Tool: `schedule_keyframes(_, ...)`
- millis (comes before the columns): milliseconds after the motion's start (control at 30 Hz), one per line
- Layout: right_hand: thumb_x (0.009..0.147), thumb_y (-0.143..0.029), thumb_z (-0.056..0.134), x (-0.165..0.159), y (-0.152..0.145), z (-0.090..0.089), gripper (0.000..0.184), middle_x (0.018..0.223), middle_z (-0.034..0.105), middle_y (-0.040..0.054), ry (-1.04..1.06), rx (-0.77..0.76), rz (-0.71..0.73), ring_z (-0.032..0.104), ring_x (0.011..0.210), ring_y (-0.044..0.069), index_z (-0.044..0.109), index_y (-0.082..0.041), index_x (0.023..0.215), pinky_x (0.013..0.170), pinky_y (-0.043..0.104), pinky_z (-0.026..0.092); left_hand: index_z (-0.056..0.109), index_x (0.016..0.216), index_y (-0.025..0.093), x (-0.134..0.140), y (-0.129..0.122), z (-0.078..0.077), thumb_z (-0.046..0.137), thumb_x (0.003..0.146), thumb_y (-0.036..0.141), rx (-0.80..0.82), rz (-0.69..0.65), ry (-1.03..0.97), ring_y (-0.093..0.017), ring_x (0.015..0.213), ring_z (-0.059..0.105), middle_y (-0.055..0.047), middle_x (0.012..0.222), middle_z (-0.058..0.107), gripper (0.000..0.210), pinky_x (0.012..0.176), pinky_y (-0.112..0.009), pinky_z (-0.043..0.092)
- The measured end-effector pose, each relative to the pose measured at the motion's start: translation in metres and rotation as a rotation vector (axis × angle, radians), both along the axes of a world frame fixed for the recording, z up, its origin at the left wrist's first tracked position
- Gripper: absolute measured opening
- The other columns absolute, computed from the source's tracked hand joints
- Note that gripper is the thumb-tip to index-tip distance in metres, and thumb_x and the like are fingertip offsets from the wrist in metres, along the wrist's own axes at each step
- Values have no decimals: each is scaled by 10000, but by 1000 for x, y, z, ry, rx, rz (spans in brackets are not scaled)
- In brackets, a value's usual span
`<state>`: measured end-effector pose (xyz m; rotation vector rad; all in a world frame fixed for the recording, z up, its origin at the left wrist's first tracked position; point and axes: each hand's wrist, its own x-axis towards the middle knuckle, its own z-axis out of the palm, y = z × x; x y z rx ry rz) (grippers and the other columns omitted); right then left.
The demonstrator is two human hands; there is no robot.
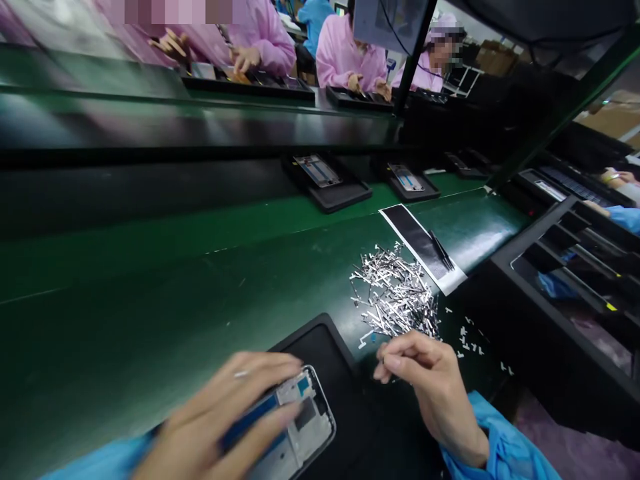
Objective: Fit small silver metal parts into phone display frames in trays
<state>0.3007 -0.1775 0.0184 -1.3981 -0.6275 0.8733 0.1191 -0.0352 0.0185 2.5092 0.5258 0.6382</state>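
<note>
A silvery phone mid-frame (315, 433) with blue film patches lies over a black tray (325, 333) at the bottom centre. Across it reaches my left hand (235, 413), slightly blurred, with fingers along the far side and the thumb over its face, gripping it. My right hand (425, 380) is closed in a pinch to the right of the tray, just in front of a pile of small black and white strips (400, 293). Whatever sits between those fingertips is too small to make out. Both sleeves are blue.
A black sheet with white edges (415, 240) lies behind the pile, with dark tweezers (441, 251) on it. Trays with phone frames (320, 170) stand farther back. Black racks (575, 267) flank the right. Co-workers in pink (345, 53) sit across the green bench (125, 320).
</note>
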Motion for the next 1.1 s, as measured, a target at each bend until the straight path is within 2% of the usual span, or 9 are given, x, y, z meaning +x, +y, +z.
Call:
schedule_keyframes(100,758,-216,592,-9,-1,-2,61,647,605,-3,-12,70,39,550,605,106,631,-180,730,600,238,431,586,793,217,46,-25,17,494,804,289,-165,-80,-46,-116,697,581,24,737,620,118,609,-186,479)
schedule_keyframes(200,767,-205,582,-10,-3,-2,65,651,588,-10,-30,120,21,524,615,96,637,-186,738,613,231,414,544,672,196,70,-38,25,436,828,181,-290,-130,-129,-98,613,530,36,620,574,190,596,-200,441)
schedule_keyframes(567,680,-181,619,-2,0,10,70,586,617,22,478,59,164,560,554,117,631,-138,626,573,246,427,528,710,188,67,-36,28,421,830,102,-282,-276,-137,-83,609,499,46,644,561,182,651,-234,376)
schedule_keyframes(700,671,-174,590,-3,1,8,89,516,562,-6,558,21,201,502,486,86,590,-140,588,523,212,376,577,682,229,65,-35,32,462,824,183,-538,-283,-1,-74,633,540,69,657,594,189,629,-186,399)
schedule_keyframes(767,691,-210,585,-1,-5,7,119,522,548,-12,394,-28,136,497,521,92,580,-153,586,536,213,373,596,646,245,59,-29,33,516,795,247,-653,-229,79,-73,627,556,79,642,601,169,596,-156,405)
schedule_keyframes(867,747,-286,561,13,-28,3,163,640,568,-5,-129,-134,-66,526,664,123,583,-179,626,604,220,383,612,621,253,43,-14,30,538,768,320,-669,-73,91,-75,585,563,75,631,603,178,556,-136,408)
schedule_keyframes(933,763,-332,545,30,-49,-3,159,744,582,2,-511,-286,-246,531,724,141,588,-192,701,616,224,382,626,667,262,29,-4,25,515,776,352,-621,26,114,-81,602,575,69,674,616,180,566,-133,420)
schedule_keyframes(1000,782,-383,505,50,-70,-12,205,762,573,14,-859,-453,-342,527,701,153,579,-194,753,602,243,381,631,710,265,16,3,19,496,783,371,-532,89,166,-96,636,589,60,710,628,187,581,-144,435)
schedule_keyframes(1100,829,-435,383,73,-89,-25,356,560,456,25,-1430,-696,-357,452,556,176,528,-179,629,569,307,359,621,680,249,4,6,11,448,802,350,-343,85,183,-127,626,596,44,659,629,235,578,-198,450)
